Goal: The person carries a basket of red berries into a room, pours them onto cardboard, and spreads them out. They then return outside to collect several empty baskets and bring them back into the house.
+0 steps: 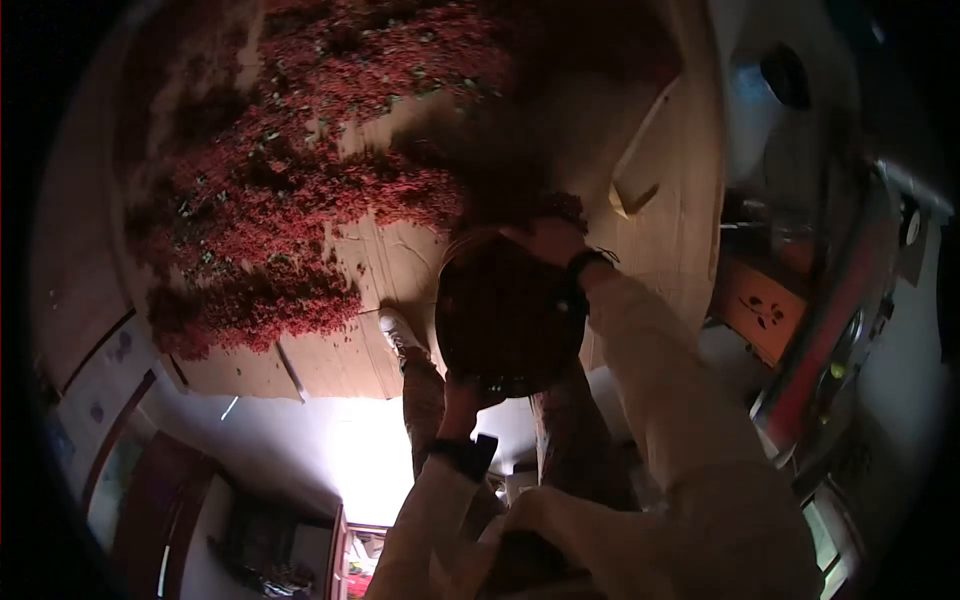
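Note:
A dark round container (512, 384), like a bucket or basin, is between my two hands in front of my legs. At its near lower rim, my left hand (461, 405) grips the edge, fingers partly hidden in shadow. My right hand (552, 241) is wrapped over the far rim, with a dark band on the wrist. Too little light reaches the container to show what is inside. Just beyond it, small red berry-like pods (390, 185) with bits of green lie spread in thick rows. A dark clump of them (562, 207) shows beside my right hand.
Cardboard sheets (665, 250) lie beneath the red pods, with a torn flap (632, 190) at the right. My shoe (398, 328) is at the cardboard's near edge. An orange box (760, 308) and cluttered furniture stand to the right. Bright light falls on the floor (370, 450) behind me.

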The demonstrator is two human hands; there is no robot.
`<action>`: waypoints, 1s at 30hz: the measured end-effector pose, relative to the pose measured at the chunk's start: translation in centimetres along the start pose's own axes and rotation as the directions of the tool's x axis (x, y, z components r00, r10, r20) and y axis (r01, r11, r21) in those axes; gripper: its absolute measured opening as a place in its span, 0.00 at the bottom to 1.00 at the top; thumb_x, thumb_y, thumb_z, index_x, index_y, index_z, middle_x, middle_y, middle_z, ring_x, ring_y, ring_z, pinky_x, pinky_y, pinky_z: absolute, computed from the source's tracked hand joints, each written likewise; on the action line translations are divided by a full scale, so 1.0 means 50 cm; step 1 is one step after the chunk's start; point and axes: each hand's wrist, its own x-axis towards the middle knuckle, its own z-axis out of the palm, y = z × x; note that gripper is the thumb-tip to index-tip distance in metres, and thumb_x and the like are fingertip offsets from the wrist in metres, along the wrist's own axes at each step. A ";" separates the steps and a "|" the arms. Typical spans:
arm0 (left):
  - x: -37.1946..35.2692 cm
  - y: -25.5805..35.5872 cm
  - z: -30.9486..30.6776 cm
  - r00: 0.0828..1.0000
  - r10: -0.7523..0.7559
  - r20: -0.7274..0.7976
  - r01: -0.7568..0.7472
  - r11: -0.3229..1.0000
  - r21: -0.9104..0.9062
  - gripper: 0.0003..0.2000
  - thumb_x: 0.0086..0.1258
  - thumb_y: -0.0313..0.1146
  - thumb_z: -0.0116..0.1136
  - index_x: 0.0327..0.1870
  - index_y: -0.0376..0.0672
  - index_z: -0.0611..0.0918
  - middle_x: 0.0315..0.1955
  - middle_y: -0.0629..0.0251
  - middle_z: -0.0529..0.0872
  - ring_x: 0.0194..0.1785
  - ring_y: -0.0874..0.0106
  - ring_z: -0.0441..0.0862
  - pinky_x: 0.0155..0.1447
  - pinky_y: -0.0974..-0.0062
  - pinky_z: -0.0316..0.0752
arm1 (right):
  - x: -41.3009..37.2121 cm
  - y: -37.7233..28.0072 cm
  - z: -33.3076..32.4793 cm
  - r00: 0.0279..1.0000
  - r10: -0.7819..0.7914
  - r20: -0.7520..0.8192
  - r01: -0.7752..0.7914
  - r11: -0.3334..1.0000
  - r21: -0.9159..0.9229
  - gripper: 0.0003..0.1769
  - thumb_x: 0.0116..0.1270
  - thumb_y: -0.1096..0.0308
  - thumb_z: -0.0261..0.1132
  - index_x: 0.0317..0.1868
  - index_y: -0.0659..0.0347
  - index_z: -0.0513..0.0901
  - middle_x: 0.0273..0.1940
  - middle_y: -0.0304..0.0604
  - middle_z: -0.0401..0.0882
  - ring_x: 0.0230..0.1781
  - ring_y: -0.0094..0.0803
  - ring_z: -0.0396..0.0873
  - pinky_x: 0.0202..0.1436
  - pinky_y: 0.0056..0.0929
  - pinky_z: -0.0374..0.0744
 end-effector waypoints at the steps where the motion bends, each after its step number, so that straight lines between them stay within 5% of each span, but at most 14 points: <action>1: -0.031 0.042 0.044 0.998 -0.057 -0.024 0.056 0.998 -0.021 0.21 0.61 0.35 0.56 0.54 0.39 0.71 0.43 0.59 0.79 0.44 0.68 0.79 0.36 0.72 0.80 | 0.013 0.035 -0.025 0.999 -0.021 0.030 0.019 0.998 0.060 0.43 0.58 0.30 0.46 0.43 0.68 0.80 0.44 0.59 0.78 0.49 0.53 0.75 0.55 0.41 0.71; 5: 0.001 0.030 0.112 0.996 -0.043 -0.079 0.045 0.999 0.028 0.23 0.60 0.36 0.57 0.55 0.37 0.67 0.44 0.56 0.77 0.40 0.66 0.80 0.33 0.68 0.83 | -0.011 0.129 -0.023 0.961 -0.061 -0.270 0.044 0.997 -0.070 0.44 0.58 0.29 0.46 0.45 0.68 0.79 0.44 0.60 0.78 0.50 0.55 0.74 0.56 0.41 0.70; 7: 0.017 0.022 0.129 0.993 -0.109 -0.045 0.113 0.986 0.123 0.25 0.60 0.37 0.57 0.56 0.36 0.65 0.46 0.55 0.76 0.40 0.64 0.81 0.33 0.66 0.84 | -0.020 0.168 -0.085 0.993 0.120 0.013 -0.121 0.989 0.084 0.45 0.57 0.28 0.46 0.45 0.67 0.79 0.44 0.61 0.78 0.50 0.56 0.73 0.56 0.41 0.70; 10: 0.037 0.008 0.193 0.982 -0.150 -0.117 0.171 0.966 0.192 0.27 0.59 0.37 0.58 0.56 0.33 0.63 0.49 0.50 0.73 0.41 0.59 0.80 0.34 0.61 0.85 | -0.037 0.195 -0.104 0.975 0.067 -0.210 -0.057 0.997 0.053 0.46 0.56 0.27 0.46 0.45 0.69 0.79 0.44 0.61 0.78 0.50 0.55 0.74 0.54 0.40 0.71; 13: 0.049 -0.002 0.240 0.983 -0.182 -0.018 0.183 0.981 0.068 0.24 0.60 0.34 0.55 0.56 0.35 0.65 0.47 0.50 0.75 0.41 0.60 0.81 0.33 0.62 0.85 | -0.009 0.220 -0.146 0.993 0.111 -0.043 -0.110 0.994 0.027 0.47 0.56 0.27 0.45 0.43 0.69 0.80 0.44 0.62 0.77 0.49 0.54 0.74 0.54 0.41 0.71; 20: 0.049 -0.003 0.359 0.968 -0.221 0.119 0.223 0.975 -0.005 0.20 0.66 0.34 0.49 0.58 0.42 0.65 0.48 0.54 0.76 0.43 0.59 0.81 0.38 0.62 0.84 | 0.005 0.293 -0.202 0.989 0.136 -0.064 -0.140 0.989 -0.052 0.46 0.55 0.26 0.46 0.35 0.68 0.81 0.40 0.58 0.79 0.44 0.52 0.76 0.50 0.42 0.73; 22: 0.059 -0.046 0.346 0.993 -0.087 0.084 0.077 0.990 0.114 0.20 0.67 0.31 0.49 0.59 0.42 0.64 0.49 0.54 0.75 0.44 0.59 0.81 0.38 0.61 0.84 | -0.030 0.326 -0.201 0.987 0.142 -0.075 -0.144 0.989 -0.017 0.46 0.55 0.26 0.46 0.36 0.68 0.81 0.38 0.57 0.80 0.44 0.51 0.77 0.48 0.42 0.74; 23: 0.054 -0.037 0.364 0.989 -0.124 0.076 0.121 0.992 0.032 0.23 0.64 0.33 0.53 0.57 0.33 0.64 0.47 0.52 0.76 0.46 0.61 0.79 0.36 0.65 0.84 | -0.036 0.347 -0.210 0.984 0.173 -0.053 -0.171 0.985 0.032 0.45 0.55 0.26 0.47 0.38 0.68 0.81 0.39 0.57 0.80 0.44 0.51 0.76 0.48 0.42 0.73; 26: 0.081 -0.049 0.389 0.988 -0.152 -0.022 0.153 0.969 0.196 0.24 0.65 0.34 0.52 0.59 0.34 0.61 0.49 0.49 0.73 0.45 0.59 0.79 0.36 0.64 0.84 | -0.056 0.387 -0.222 0.970 0.167 -0.179 -0.160 0.986 0.050 0.45 0.55 0.27 0.48 0.40 0.68 0.81 0.39 0.57 0.79 0.44 0.52 0.76 0.48 0.42 0.74; 30: 0.075 -0.006 0.495 0.963 -0.260 -0.072 0.268 0.948 0.169 0.25 0.63 0.30 0.49 0.61 0.39 0.59 0.52 0.48 0.70 0.46 0.52 0.78 0.37 0.59 0.84 | -0.063 0.452 -0.248 0.963 0.194 -0.187 -0.179 0.979 0.092 0.44 0.55 0.28 0.49 0.42 0.68 0.80 0.40 0.58 0.79 0.45 0.51 0.76 0.49 0.40 0.73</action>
